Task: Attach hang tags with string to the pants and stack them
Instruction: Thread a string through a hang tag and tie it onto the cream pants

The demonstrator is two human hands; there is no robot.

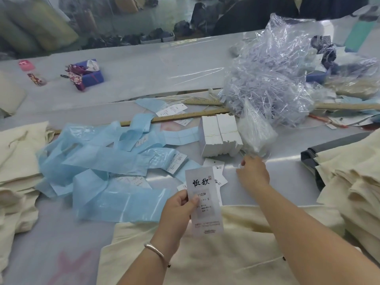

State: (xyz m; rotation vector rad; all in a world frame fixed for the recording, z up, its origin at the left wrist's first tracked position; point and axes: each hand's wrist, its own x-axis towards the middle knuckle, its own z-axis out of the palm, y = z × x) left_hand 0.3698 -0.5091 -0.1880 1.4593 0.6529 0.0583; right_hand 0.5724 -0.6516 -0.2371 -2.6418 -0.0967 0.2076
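Head view: left hand has its grip pinched on a white printed card hang tag, held upright just above the cream cotton pants on the grey bench; right hand, beyond the tag, reaches toward a clear bag of string loops, fingers curled, hold unclear; stringing seems next.
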